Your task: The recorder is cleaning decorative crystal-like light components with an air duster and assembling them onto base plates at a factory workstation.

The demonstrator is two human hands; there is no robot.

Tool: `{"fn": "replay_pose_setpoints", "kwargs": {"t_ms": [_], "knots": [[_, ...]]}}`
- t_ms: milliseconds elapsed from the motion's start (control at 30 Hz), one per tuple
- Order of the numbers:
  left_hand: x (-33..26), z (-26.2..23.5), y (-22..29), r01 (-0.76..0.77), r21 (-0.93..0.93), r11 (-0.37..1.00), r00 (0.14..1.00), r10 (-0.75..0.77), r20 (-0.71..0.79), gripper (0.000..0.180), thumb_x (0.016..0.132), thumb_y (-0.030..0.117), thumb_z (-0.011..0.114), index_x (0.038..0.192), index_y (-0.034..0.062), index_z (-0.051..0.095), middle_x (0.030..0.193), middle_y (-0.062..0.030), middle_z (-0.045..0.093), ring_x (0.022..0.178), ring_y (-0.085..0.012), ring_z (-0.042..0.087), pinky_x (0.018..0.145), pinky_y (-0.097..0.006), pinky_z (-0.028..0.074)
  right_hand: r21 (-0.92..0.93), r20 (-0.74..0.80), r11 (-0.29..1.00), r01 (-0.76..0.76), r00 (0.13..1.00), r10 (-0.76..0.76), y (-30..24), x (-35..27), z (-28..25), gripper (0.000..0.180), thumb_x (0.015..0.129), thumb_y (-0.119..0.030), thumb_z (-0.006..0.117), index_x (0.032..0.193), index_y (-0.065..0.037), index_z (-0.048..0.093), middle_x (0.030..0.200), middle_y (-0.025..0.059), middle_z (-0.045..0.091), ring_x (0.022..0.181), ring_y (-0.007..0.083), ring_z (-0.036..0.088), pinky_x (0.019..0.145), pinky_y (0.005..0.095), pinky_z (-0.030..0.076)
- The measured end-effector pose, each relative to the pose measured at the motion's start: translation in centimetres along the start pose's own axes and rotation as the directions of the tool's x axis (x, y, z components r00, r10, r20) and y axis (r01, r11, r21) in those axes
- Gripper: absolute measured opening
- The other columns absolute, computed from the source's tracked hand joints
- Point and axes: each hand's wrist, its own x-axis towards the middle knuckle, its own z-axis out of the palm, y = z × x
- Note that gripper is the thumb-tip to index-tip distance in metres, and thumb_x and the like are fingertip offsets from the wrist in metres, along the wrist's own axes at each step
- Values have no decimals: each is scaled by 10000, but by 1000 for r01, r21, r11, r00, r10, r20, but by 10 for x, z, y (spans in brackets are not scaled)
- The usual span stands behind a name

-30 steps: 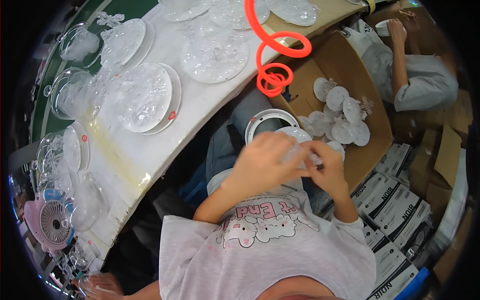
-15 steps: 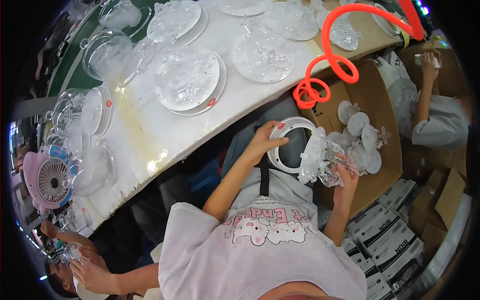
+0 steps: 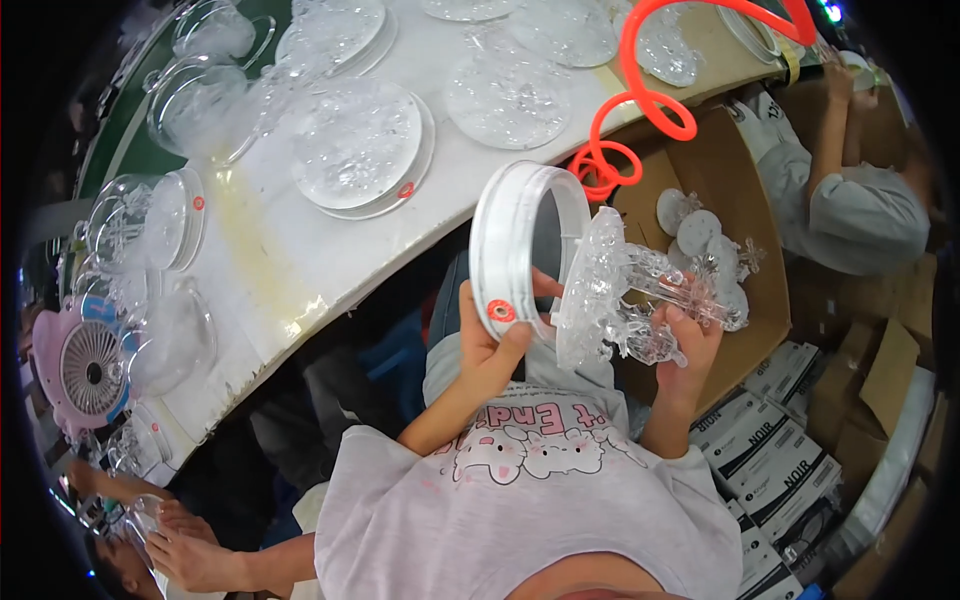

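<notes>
My left hand [image 3: 487,362] is closed round the lower rim of a white plastic ring [image 3: 500,245], which stands on edge with a round red mark near my thumb. My right hand [image 3: 690,345] grips a clear moulded plastic ornament [image 3: 592,295] by its thin branching parts. The ornament's broad, bumpy disc side faces the ring, close beside it; whether the two touch, I cannot tell. Both are held above my lap, between the table edge and an open cardboard box [image 3: 765,240]. Several smaller white discs with clear figures [image 3: 697,232] lie in that box.
On the white table [image 3: 270,285] sit several white round bases with clear ornaments [image 3: 358,145] and clear domes [image 3: 205,115]. A coiled red air hose [image 3: 672,115] hangs over the box. A pink fan [image 3: 88,368] stands left. Printed cartons [image 3: 765,440] are stacked right. Other people work on both sides.
My left hand has tipped the ring from facing up to standing on edge and raised it. My right hand has turned the ornament so its disc side faces the ring.
</notes>
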Motion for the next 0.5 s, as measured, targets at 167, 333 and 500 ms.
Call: {"fn": "replay_pose_setpoints", "kwargs": {"t_ms": [167,333,500], "knots": [[-9,-7,25,-119,-16,993,992,119,-36,540,837,249,552,1282,170,257,1211,-164,316,1112,-253,369,916,-384,343,-21,175,997,71,982,-67,-21,10,33,378,715,-108,594,1043,53,499,860,64,556,660,94,534,600,202,427],[-32,-18,31,-222,-118,968,960,197,-197,637,806,150,585,1322,175,211,1231,-101,349,1169,-254,350,968,-407,313,-14,336,990,140,933,-127,-34,15,73,305,747,-72,557,1025,45,513,893,63,566,684,83,540,613,203,438],[-43,-33,36,-344,24,939,909,339,-241,765,799,157,594,1363,194,79,1400,-93,184,1271,-251,242,1008,-431,259,-46,556,978,205,819,-145,-46,16,110,269,765,-81,547,1004,41,528,931,72,575,682,76,536,617,203,432]]}}
